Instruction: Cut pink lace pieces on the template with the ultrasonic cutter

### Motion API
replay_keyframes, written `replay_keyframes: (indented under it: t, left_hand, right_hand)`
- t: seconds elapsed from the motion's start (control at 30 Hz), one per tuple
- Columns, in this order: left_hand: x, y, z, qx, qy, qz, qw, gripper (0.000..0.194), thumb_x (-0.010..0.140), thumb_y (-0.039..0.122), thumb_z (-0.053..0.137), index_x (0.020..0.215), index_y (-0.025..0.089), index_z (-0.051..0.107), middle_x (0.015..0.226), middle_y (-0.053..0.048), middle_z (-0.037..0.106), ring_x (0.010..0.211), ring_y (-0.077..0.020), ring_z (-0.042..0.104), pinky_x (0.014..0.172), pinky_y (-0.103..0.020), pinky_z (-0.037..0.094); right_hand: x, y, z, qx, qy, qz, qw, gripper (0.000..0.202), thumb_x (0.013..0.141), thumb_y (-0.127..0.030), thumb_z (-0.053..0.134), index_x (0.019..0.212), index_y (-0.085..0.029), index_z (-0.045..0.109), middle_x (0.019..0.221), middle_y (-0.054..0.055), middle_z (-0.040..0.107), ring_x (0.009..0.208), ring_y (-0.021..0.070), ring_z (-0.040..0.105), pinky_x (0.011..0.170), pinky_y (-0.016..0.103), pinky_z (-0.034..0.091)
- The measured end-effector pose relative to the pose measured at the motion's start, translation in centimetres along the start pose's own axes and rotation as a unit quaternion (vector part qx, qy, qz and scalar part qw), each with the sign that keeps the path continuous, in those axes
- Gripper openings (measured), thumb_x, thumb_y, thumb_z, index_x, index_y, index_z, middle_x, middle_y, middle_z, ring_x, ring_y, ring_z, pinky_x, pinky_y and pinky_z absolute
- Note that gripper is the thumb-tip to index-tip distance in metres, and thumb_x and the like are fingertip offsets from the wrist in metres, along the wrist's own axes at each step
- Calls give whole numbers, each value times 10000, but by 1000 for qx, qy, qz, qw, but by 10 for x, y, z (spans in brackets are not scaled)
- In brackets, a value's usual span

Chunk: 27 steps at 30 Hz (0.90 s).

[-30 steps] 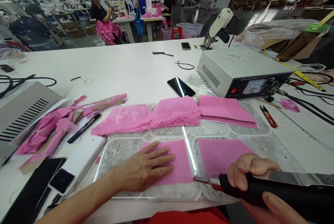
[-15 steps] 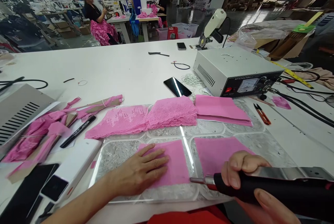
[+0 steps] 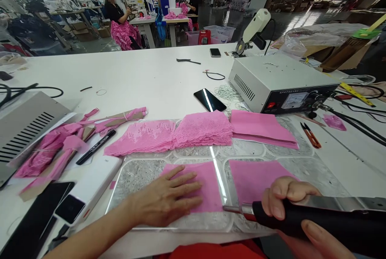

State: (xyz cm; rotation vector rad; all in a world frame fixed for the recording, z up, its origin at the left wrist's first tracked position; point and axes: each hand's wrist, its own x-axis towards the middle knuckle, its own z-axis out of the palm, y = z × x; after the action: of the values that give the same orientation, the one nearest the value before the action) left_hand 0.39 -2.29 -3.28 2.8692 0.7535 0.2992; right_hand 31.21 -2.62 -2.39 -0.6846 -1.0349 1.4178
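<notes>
My left hand (image 3: 169,198) lies flat with its fingers spread on a pink fabric piece (image 3: 208,186), which rests on a marble-patterned mat (image 3: 135,174). My right hand (image 3: 289,202) is wrapped round a black handheld tool (image 3: 331,218) with a metal tip, which points left and sits at the lower right edge of that piece. Another pink piece (image 3: 250,178) lies to the right, partly behind my right hand. Behind them stand a lace stack (image 3: 205,128), a flatter lace stack (image 3: 144,138) and a stack of plain pink pieces (image 3: 262,128).
A grey power box (image 3: 280,78) with cables stands at the back right, near orange snips (image 3: 310,135). On the left are another grey box (image 3: 30,130), pink bundles (image 3: 51,150), a marker (image 3: 95,146) and a white device (image 3: 90,186). A phone (image 3: 209,100) lies behind the stacks.
The whole view has shifted a little, so things appear slightly further right. Both hands keep nearly the same places on the mat and the tool.
</notes>
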Motion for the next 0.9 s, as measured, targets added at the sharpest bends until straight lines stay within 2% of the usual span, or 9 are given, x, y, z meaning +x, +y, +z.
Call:
replay_keyframes:
  t: [0.1, 0.2, 0.6, 0.8, 0.9]
  left_hand:
    - [6, 0, 0, -17, -43, -2, 999, 389, 987, 344, 529, 1369, 271, 530, 1515, -22, 447, 1458, -241, 308, 1231, -478, 125]
    - [9, -1, 1, -12, -65, -12, 998, 410, 987, 361, 534, 1385, 265, 517, 1529, -16, 426, 1462, -250, 297, 1231, -487, 86]
    - [6, 0, 3, 2, -36, -19, 999, 356, 1025, 342, 445, 1353, 235, 534, 1496, -30, 474, 1445, -242, 330, 1234, -462, 20]
    - [6, 1, 3, -1, -32, -18, 999, 348, 1026, 332, 449, 1344, 228, 543, 1491, -38, 481, 1445, -240, 331, 1234, -460, 13]
    - [6, 1, 3, -3, -32, -20, 999, 350, 1027, 333, 445, 1348, 229, 541, 1493, -37, 478, 1445, -242, 331, 1234, -461, 13]
  right_hand:
    - [0, -1, 0, -3, 4, -3, 1000, 148, 851, -320, 582, 981, -253, 601, 854, 42, 517, 678, 164, 547, 606, 340, 553]
    - [1, -2, 1, -14, 3, -8, 1000, 149, 844, -308, 584, 980, -253, 614, 840, 39, 513, 658, 162, 551, 594, 339, 552]
    - [5, -10, 10, -45, -1, -16, 999, 132, 831, -334, 610, 935, -256, 635, 788, 26, 521, 616, 157, 571, 547, 306, 531]
    - [0, -10, 8, -18, 34, -15, 999, 178, 827, -349, 611, 978, -257, 615, 806, 29, 508, 641, 162, 542, 590, 333, 537]
    - [1, -10, 8, -24, 30, -20, 999, 164, 815, -336, 631, 957, -255, 625, 811, 31, 519, 629, 158, 536, 578, 326, 532]
